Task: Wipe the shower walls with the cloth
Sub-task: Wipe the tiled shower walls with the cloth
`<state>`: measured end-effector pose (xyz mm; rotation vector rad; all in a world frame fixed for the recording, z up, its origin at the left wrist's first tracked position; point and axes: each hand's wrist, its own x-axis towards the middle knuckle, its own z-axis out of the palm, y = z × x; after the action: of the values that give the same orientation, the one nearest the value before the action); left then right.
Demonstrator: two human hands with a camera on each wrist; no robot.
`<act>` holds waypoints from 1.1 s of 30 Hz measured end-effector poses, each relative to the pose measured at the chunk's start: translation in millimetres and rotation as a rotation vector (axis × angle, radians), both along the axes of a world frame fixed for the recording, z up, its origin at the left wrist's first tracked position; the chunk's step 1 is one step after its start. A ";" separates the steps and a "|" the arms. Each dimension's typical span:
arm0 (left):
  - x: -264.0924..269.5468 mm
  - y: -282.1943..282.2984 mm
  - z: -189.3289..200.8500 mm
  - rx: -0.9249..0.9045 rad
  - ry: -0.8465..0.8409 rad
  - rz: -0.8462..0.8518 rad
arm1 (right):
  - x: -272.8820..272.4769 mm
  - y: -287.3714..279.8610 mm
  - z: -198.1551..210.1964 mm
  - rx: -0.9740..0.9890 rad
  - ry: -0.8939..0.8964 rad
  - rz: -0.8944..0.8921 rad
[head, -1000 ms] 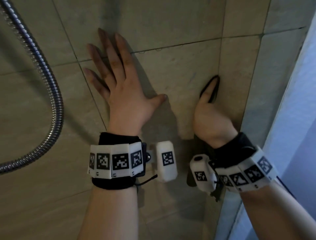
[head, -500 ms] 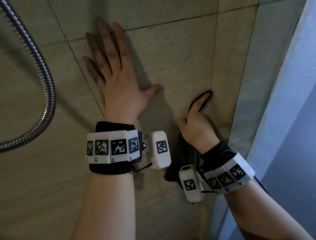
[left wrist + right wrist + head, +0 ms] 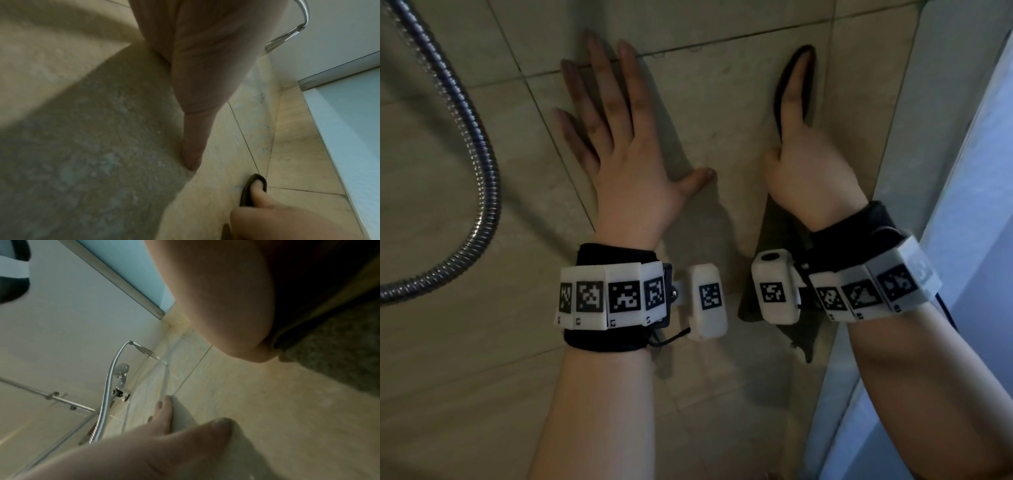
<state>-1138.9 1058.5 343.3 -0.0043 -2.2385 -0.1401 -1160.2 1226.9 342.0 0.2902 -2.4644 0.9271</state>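
My left hand (image 3: 619,144) lies flat on the beige tiled shower wall (image 3: 722,102), fingers spread and straight, holding nothing. To its right, near the wall corner, my right hand (image 3: 801,154) presses a dark cloth (image 3: 779,102) against the tile with straight fingers. The cloth's rim shows around the fingertips and its loose end (image 3: 767,233) hangs below the wrist. In the left wrist view the cloth (image 3: 245,194) peeks out past the right hand (image 3: 259,199). The right wrist view shows the cloth (image 3: 329,361) under the palm and the left hand (image 3: 164,410) further along the wall.
A metal shower hose (image 3: 479,171) loops down the wall to the left of my left hand. A frosted glass panel (image 3: 962,205) stands close on the right, past the tiled corner (image 3: 893,137). The shower head (image 3: 144,350) and a wall rail (image 3: 61,400) sit higher up.
My right hand slid down the wall with the cloth, then back up, and now reaches higher than before. The left hand has stayed flat on the tile.
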 end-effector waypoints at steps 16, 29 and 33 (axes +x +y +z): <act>-2.8 -0.9 -0.9 -0.008 -0.001 0.005 | -2.6 -3.7 3.4 -0.049 0.057 0.045; 0.6 -4.9 1.0 -0.028 -0.053 -0.022 | -2.6 3.5 -3.7 -0.098 0.058 0.111; 1.5 -5.5 -0.4 -0.036 -0.044 -0.024 | -0.7 -5.3 -3.5 -0.103 0.096 0.087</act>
<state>-1137.4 1053.1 343.0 -0.0474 -2.2852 -0.1143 -1161.0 1221.7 338.5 0.4003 -2.3238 1.0474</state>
